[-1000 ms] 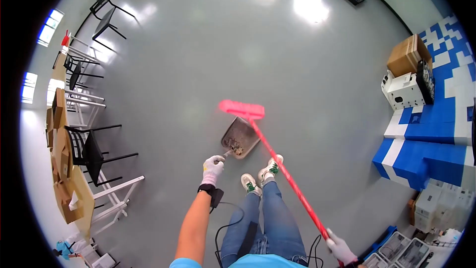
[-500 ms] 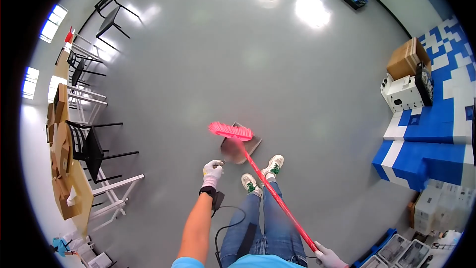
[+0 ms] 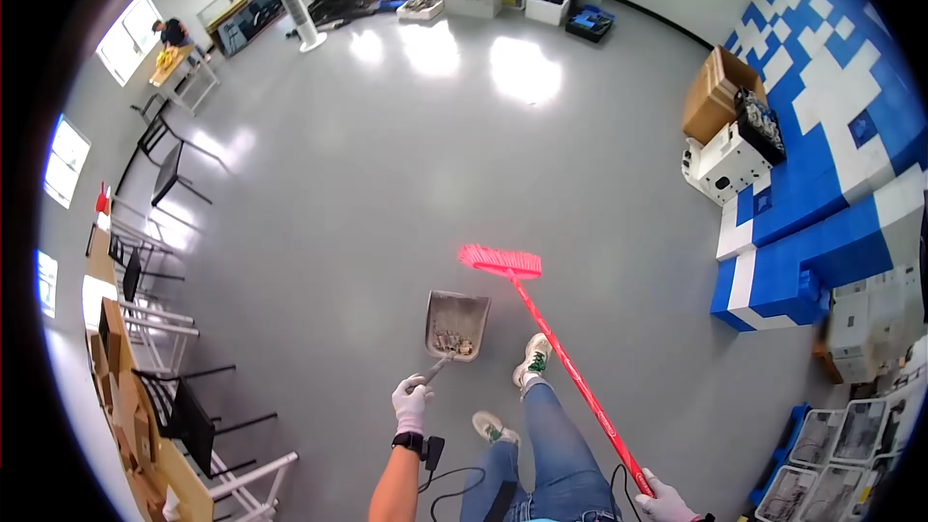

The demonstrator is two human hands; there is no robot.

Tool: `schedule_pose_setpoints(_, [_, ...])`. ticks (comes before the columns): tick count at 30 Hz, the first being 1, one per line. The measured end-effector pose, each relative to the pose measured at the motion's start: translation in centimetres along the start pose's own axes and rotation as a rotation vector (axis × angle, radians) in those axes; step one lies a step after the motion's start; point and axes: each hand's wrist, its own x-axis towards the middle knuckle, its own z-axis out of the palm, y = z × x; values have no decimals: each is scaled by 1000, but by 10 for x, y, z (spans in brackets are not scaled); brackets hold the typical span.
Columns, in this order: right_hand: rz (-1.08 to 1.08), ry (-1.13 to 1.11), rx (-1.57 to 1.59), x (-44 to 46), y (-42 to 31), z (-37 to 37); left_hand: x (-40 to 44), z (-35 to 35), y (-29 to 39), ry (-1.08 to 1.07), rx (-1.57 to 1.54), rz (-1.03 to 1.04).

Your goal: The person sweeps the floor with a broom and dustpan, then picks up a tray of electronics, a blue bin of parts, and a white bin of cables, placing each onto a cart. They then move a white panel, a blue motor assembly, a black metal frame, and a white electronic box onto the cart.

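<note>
Dustpan (image 3: 458,319): on the floor (image 3: 387,193), debris (image 3: 451,342) inside near the handle end. Left hand (image 3: 411,401), gloved, at seven o'clock from it: closed around the dustpan handle (image 3: 438,368). Broom head (image 3: 501,261): one o'clock, apart from the pan. Right hand (image 3: 665,501), gloved, at four o'clock: closed around the upper end of the red pole (image 3: 581,384). Shoe (image 3: 534,360): between pan and pole. Outward: blue-and-white blocks (image 3: 812,232), three o'clock; black chair (image 3: 188,420), eight o'clock. Right fingers: partly hidden. Pole markings: too small to read.
</note>
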Motion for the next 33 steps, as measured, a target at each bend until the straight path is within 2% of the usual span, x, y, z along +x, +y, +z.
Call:
schedule_pose_setpoints(1, [2, 27, 4, 7, -4, -7, 14, 20, 11, -5, 1, -2])
schedule_pose_setpoints(2, [-151, 135, -48, 16, 5, -9, 28, 37, 22, -12, 7, -58])
schedule_pose_setpoints(5, [271, 107, -342, 49, 16, -38, 73, 84, 42, -2, 50, -19])
schedule_pose_setpoints(6, [212, 34, -239, 66, 29, -49, 86, 100, 51, 5, 55, -6])
schedule_pose_setpoints(8, [259, -9, -151, 104, 28, -68, 127, 127, 58, 5, -2, -31])
schedule_pose_setpoints(13, [508, 33, -274, 172, -24, -129, 178, 211, 123, 93, -57, -79])
schedule_pose_setpoints(18, [377, 111, -360, 167, -124, -228, 233, 287, 169, 116, -14, -76])
schedule_pose_setpoints(21, [425, 148, -512, 188, -120, -269, 257, 332, 192, 144, -4, -60])
schedule_pose_setpoints(24, [360, 218, -718, 217, -119, -293, 295, 366, 205, 157, 5, -66])
schedule_pose_setpoints(30, [334, 328, -716, 298, -133, -321, 336, 433, 261, 189, -68, -29])
schedule_pose_setpoints(31, [231, 338, -709, 302, -163, -327, 351, 440, 269, 174, -87, -24])
schedule_pose_setpoints(32, [34, 450, -719, 324, -145, -330, 366, 446, 277, 190, -93, -32])
schedule_pose_setpoints(33, [77, 415, -698, 336, -178, -342, 383, 452, 282, 200, -104, -44])
